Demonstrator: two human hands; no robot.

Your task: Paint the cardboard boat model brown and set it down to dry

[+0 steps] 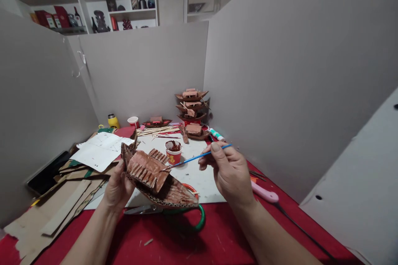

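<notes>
My left hand (pixel 117 186) grips a brown cardboard model boat (pixel 183 192) by its left end and holds it tilted above the table. The boat has a ridged, curved roof (pixel 146 168) of reddish brown. In my right hand (pixel 228 167) a thin blue paintbrush (pixel 195 157) is pinched between thumb and fingers. The brush tip rests at or very near the roof's right edge. Just behind the boat stands a red and white paper cup (pixel 173 152) with dark brown paint inside. Scissors (pixel 199 219) with green and orange handles lie below the boat, partly hidden by it.
Several finished model boats (pixel 191 105) are stacked at the back. Thin sticks (pixel 158 131) lie nearby. Cardboard sheets (pixel 65 203) and a white paper (pixel 102 149) cover the left. A pink-handled tool (pixel 264 192) with a cord lies right. Grey partitions (pixel 280 70) enclose the table.
</notes>
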